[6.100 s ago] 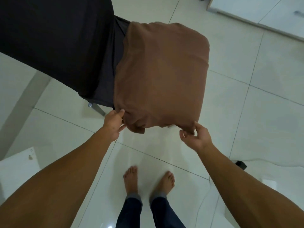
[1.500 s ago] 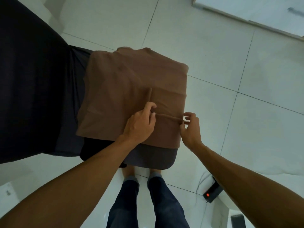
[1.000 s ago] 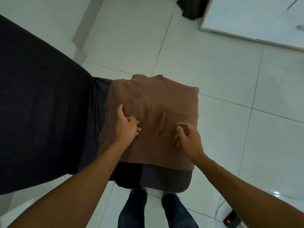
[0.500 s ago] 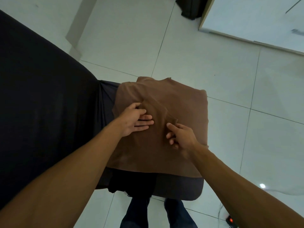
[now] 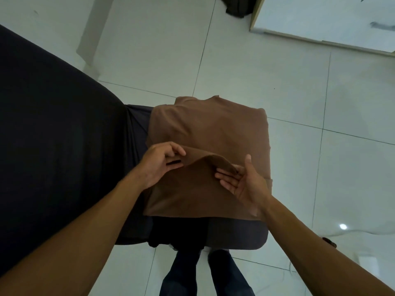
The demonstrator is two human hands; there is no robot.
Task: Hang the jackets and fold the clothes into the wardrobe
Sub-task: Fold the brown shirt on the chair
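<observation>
A brown garment [image 5: 209, 127] lies folded on a dark padded seat [image 5: 235, 233] in the middle of the head view. Its near half is lifted into a raised fold [image 5: 205, 161] that runs between my hands. My left hand [image 5: 159, 164] is at the fold's left end, with curled fingers pinching the edge of the cloth. At the right end, my right hand [image 5: 241, 181] is turned palm up. Its straight fingers lie under the lifted edge and its thumb points up.
A large black cloth-covered surface [image 5: 53, 135] fills the left side. The white wardrobe front [image 5: 320, 18] is at the top right, with a dark item [image 5: 239, 7] on the floor beside it. White floor tiles [image 5: 277, 82] surround the seat. My legs [image 5: 203, 274] stand just below it.
Both hands have moved from pressing on the brown garment to its near fold. The edge is now raised off the cloth below, and my right palm has turned upward.
</observation>
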